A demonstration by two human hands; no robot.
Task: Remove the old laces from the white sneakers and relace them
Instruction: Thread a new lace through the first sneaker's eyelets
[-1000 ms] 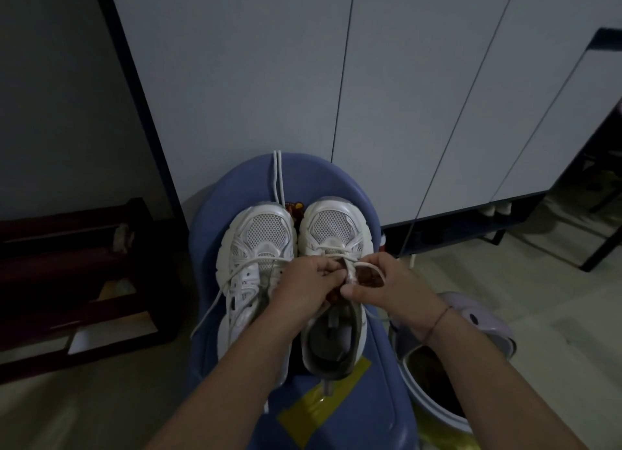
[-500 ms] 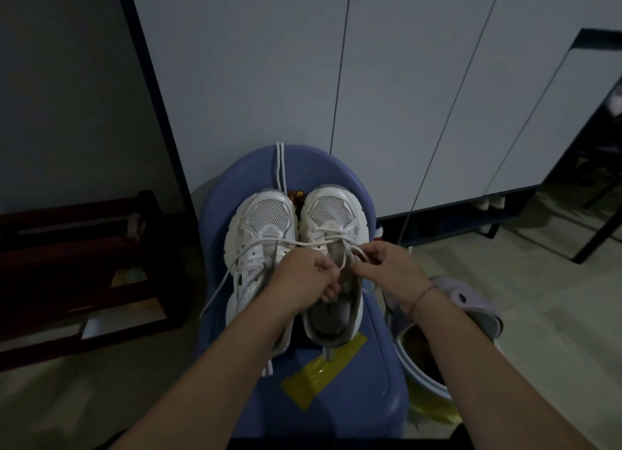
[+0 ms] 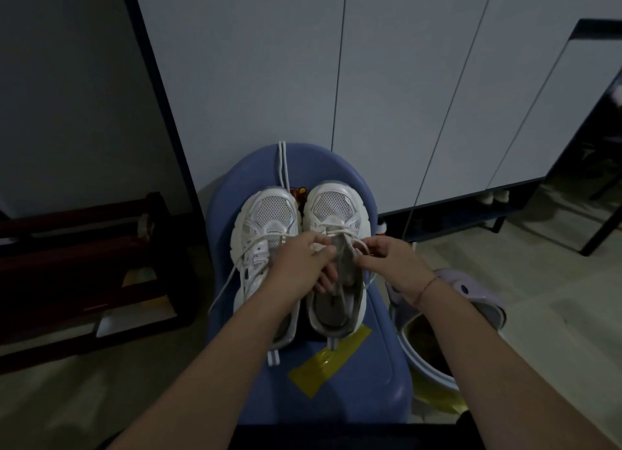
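Both sneakers sat side by side on the rounded blue plastic stool [image 3: 353, 399], mesh toes pointing away. The left hand [image 3: 304, 261] curled round the white lace [image 3: 221, 289], which trailed across the left sneaker [image 3: 266, 220]. The right hand [image 3: 387, 264] pinched lace beside the right sneaker's [image 3: 336, 207] grey tongue [image 3: 343, 257]. Next to the stool a lavender bin [image 3: 484, 301] stood open, its contents too dark to tell. Glossy yellow tape [image 3: 328, 358] lay on the seat.

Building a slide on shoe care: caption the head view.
Left hand and right hand pinch a white lace on the right sneaker atop a blue stool.
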